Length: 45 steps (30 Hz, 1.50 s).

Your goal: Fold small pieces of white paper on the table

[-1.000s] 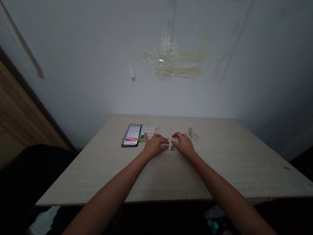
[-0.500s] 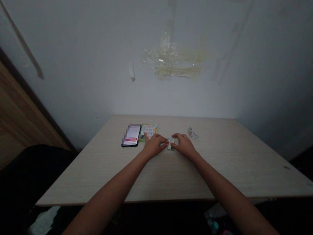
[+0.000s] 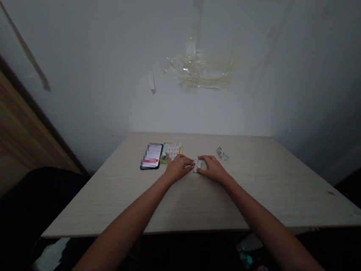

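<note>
You're working in dim, flat light that falls palest on the wall (image 3: 221,114) and tabletop (image 3: 259,181) (only the clear tape (image 3: 199,71) glints), while soft shadows deepen to near black below the table and the wide lens bends the frame's edges.

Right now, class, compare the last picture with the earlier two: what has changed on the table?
The right hand has eased slightly back and down the view, and the small packet between the hands looks narrower, though it is too small to tell how. The left hand barely moved. The phone, green card and wrapper stayed put.
</note>
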Each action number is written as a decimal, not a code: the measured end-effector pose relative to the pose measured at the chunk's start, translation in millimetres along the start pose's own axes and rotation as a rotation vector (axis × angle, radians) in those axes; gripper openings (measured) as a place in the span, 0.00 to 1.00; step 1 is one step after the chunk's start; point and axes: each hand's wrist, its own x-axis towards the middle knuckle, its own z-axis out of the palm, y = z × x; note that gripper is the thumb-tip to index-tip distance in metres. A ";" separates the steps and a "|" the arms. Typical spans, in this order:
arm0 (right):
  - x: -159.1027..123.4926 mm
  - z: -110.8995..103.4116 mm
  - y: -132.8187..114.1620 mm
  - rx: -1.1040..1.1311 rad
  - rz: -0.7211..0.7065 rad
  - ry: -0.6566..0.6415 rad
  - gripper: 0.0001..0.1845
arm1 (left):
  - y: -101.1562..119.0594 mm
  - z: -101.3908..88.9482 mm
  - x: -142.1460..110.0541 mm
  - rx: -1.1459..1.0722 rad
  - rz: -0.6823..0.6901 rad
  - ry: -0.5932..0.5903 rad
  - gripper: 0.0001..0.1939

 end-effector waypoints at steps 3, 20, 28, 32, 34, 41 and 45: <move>-1.2 -0.1 0.4 0.011 -0.001 -0.010 0.34 | -0.8 -0.3 -0.2 -0.001 0.017 0.000 0.11; 3.5 7.4 21.1 0.204 -0.118 0.088 0.10 | 3.3 0.1 -1.1 -0.028 -0.008 0.032 0.09; 1.7 9.2 21.7 0.110 -0.120 0.102 0.07 | 2.7 1.4 -1.4 -0.005 -0.031 0.031 0.12; 0.4 9.3 19.6 0.095 -0.101 0.108 0.07 | 1.9 3.4 -1.1 0.021 -0.035 0.029 0.12; 0.6 9.8 18.6 0.090 -0.080 0.123 0.08 | 1.4 4.3 -0.8 0.016 -0.030 0.032 0.12; 6.0 16.3 22.4 0.059 -0.012 0.166 0.10 | 1.4 3.8 0.2 -0.025 -0.045 0.015 0.13; 10.1 17.7 25.2 0.026 0.023 0.169 0.12 | 1.3 4.1 0.3 -0.031 -0.048 0.017 0.12</move>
